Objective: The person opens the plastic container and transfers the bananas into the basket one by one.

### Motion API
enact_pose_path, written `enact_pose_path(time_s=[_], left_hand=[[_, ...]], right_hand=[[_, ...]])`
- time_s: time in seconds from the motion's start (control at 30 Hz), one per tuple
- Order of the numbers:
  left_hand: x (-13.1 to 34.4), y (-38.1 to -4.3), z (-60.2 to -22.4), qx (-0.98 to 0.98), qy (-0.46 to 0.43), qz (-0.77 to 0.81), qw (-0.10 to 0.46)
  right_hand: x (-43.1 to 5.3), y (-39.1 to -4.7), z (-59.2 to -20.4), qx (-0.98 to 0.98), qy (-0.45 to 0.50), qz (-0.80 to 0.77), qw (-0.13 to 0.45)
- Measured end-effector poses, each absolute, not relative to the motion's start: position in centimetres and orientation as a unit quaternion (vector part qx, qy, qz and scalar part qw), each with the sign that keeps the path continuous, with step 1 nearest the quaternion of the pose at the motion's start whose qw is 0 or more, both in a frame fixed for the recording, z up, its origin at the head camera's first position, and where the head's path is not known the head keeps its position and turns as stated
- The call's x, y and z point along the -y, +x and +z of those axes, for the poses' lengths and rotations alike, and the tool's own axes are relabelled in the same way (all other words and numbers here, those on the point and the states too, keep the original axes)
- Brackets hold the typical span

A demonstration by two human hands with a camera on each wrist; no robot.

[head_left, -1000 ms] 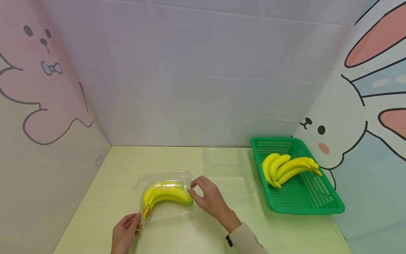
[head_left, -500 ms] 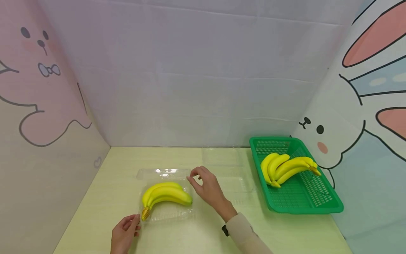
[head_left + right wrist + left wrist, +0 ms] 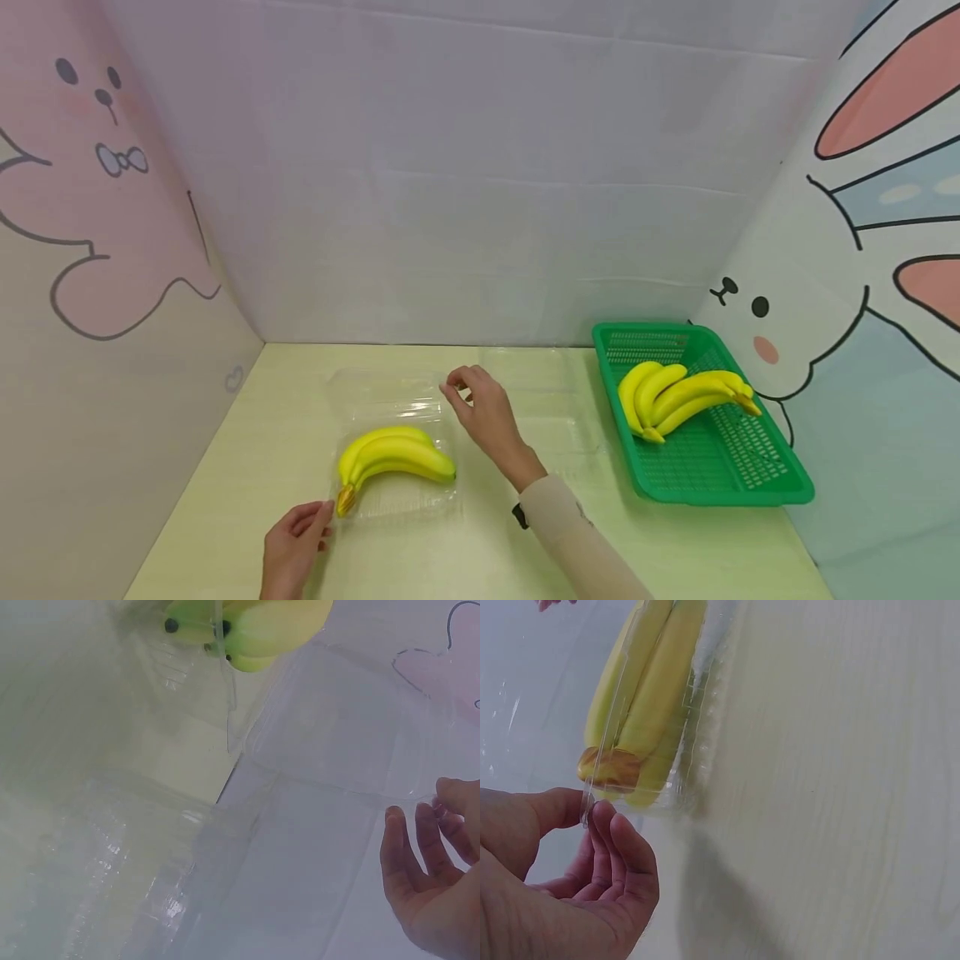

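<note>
Head cam: L hand (image 3: 295, 546) pinches clear box (image 3: 401, 505) by its edge, R hand (image 3: 486, 417) pinches raised lid (image 3: 390, 386) (bananas (image 3: 397, 458) inside, stem nr L)

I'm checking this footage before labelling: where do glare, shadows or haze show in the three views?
Head view: bright glare streaks the clear lid beyond the bananas; left wrist view: a soft shadow falls on the table beside the left hand; right wrist view: pale and washed out, with white glints on the second clear container.
</note>
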State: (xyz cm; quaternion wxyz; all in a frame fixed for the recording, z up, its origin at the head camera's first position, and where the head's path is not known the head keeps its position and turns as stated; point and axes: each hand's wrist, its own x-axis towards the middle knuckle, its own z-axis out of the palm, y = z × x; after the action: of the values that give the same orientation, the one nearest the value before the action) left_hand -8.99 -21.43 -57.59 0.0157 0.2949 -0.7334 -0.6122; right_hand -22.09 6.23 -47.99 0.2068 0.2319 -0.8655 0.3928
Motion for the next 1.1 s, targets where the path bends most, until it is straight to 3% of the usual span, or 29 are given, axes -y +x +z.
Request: enact_pose_path(time_s=[0.93, 1.1], left_hand=[[21.1, -8.6, -57.5, 0.738, 0.292, -0.608, 0.025], [21.1, -8.6, -57.5, 0.735, 0.292, -0.612, 0.026]], right_hand=[[-4.8, -27.5, -47.7, 0.873, 0.175, 0.406, 0.208], [-4.6, -28.1, -47.9, 0.875, 0.164, 0.417, 0.183]])
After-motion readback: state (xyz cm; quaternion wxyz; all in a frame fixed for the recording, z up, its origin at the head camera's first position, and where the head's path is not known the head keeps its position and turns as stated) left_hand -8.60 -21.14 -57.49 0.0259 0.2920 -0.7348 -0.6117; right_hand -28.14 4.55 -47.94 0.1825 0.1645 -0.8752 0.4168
